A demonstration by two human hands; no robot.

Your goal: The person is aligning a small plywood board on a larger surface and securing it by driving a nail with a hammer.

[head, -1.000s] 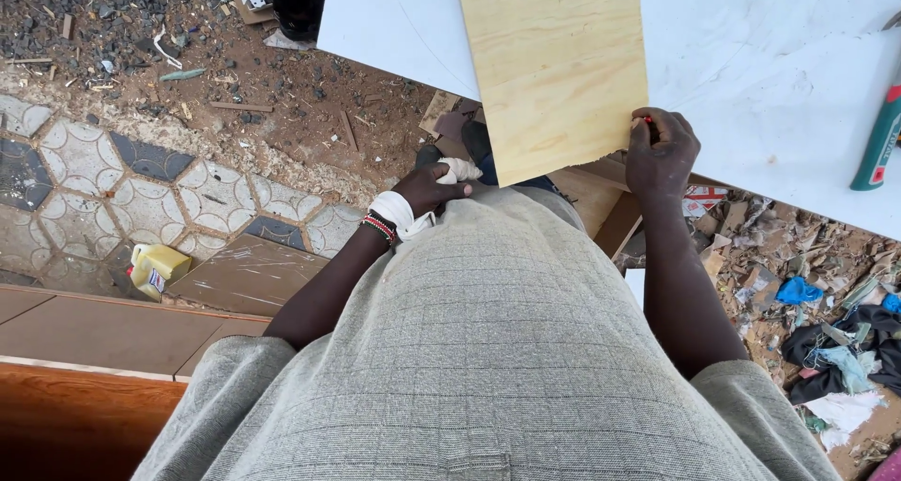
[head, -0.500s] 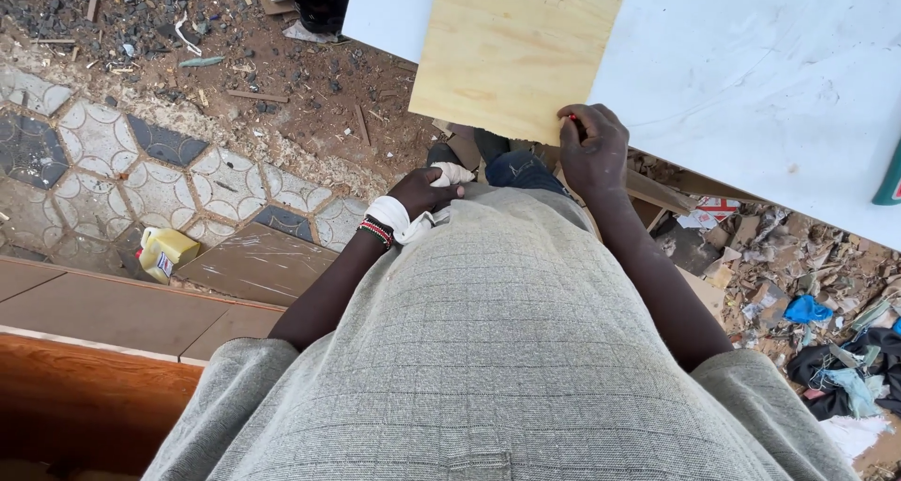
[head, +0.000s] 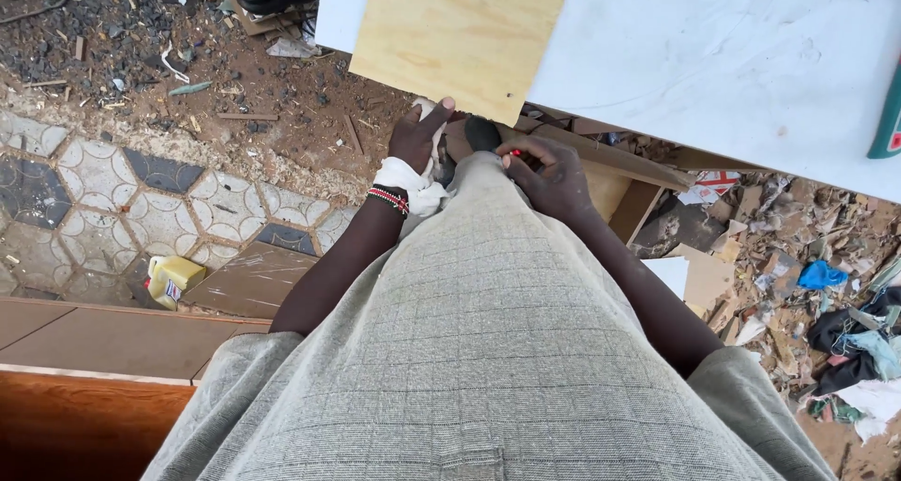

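Looking down past a grey checked shirt (head: 488, 350), the view shows both hands close together just under the near edge of a plywood board (head: 460, 35) that lies on a white table (head: 732, 59) and overhangs its edge. The left hand (head: 416, 141) is curled around a wad of white cloth (head: 418, 185), its thumb raised and touching the board's lower edge; a beaded bracelet (head: 387, 199) circles the wrist. The right hand (head: 554, 176) is closed with the fingers bent inward, and a small red thing (head: 515, 152) shows at the fingertips; what it is cannot be told. Between the two hands sits a dark rounded object (head: 481, 134), partly hidden by the shirt. The board's edge hangs right above the hands and covers whatever lies beneath the table there. At the far right edge of the table a green tool handle (head: 887, 124) is cut off by the frame. Below the table, brown boards and offcuts (head: 619, 176) crowd the space beside the right arm. On the ground to the right lie paper scraps and cloth rags (head: 845, 340); to the left is bare dirt with wood chips (head: 141, 59), then patterned paving tiles (head: 94, 190), a yellow bottle (head: 172, 279) on its side, and a flat brown panel (head: 253, 279).
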